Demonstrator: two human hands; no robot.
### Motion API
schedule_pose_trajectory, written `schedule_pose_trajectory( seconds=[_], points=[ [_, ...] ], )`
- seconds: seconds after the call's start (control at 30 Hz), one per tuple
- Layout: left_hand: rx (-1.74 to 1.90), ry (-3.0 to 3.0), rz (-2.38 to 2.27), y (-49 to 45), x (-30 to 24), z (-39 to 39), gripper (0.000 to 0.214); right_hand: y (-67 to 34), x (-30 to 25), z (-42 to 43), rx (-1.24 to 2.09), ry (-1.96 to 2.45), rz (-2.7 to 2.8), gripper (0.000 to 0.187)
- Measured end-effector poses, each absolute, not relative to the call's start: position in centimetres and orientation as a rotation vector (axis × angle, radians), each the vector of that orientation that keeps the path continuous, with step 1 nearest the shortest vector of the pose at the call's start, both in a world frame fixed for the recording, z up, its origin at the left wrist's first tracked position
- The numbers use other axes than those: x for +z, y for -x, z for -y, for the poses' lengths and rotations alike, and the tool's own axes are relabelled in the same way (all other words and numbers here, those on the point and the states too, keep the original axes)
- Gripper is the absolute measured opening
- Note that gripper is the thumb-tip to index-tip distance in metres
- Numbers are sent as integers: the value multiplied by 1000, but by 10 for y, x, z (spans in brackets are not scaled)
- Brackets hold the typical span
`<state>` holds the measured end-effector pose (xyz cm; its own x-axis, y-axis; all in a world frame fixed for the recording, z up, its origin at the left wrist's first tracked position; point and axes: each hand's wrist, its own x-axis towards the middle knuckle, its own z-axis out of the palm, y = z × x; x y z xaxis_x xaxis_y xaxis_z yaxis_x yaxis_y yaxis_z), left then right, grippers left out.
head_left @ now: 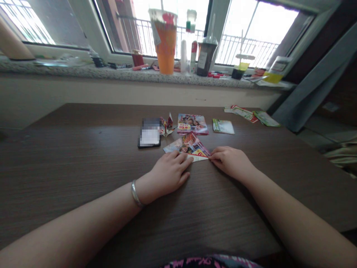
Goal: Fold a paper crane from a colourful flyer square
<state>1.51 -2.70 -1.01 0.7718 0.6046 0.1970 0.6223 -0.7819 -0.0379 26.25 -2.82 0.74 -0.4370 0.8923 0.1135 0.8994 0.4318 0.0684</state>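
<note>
Pressing down on a folded leaflet (187, 146), the person's left hand (170, 172) lies flat on the wooden table (69, 167), fingers close together over the paper's near edge. The right hand (231, 160) sits at three o'clock of the leaflet, fingers curled and bunched, tips on its right corner; whether they nip it or only press, I can't tell. The leaflet, a colourful triangle, lies mid-table just beyond both hands. At ten o'clock from it rests a phone (150, 137), at eleven a small paper crane (166, 126), at twelve a printed flyer (192, 124), at one a green card (223, 126). An orange cup (166, 44) stands on the windowsill (83, 71).
</note>
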Motion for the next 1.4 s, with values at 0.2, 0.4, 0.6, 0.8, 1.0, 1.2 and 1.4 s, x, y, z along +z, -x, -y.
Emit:
schedule_pose_trajectory(
  seconds=[0.2,0.4,0.6,0.8,1.0,1.2,1.4],
  points=[
    [-253,2859,1002,-15,-10,27,43,-267,9,28,-211,1712,2596,20],
    [-251,2859,1013,-15,-10,28,42,-266,12,29,-199,1763,2593,22],
    [-238,2847,1015,-15,-11,28,42,-268,13,28,-161,1822,2564,21],
    [-213,2854,1031,-16,-12,29,43,-270,11,25,-202,1836,2409,21],
    [-228,2861,1018,-16,-7,30,43,-252,3,30,-119,1263,2484,21],
    [-237,2850,1011,-17,-6,30,43,-240,-7,29,-106,1136,2574,21],
    [-234,2838,982,-17,-7,30,44,-241,-7,28,-49,1184,2551,19]
  ],
)
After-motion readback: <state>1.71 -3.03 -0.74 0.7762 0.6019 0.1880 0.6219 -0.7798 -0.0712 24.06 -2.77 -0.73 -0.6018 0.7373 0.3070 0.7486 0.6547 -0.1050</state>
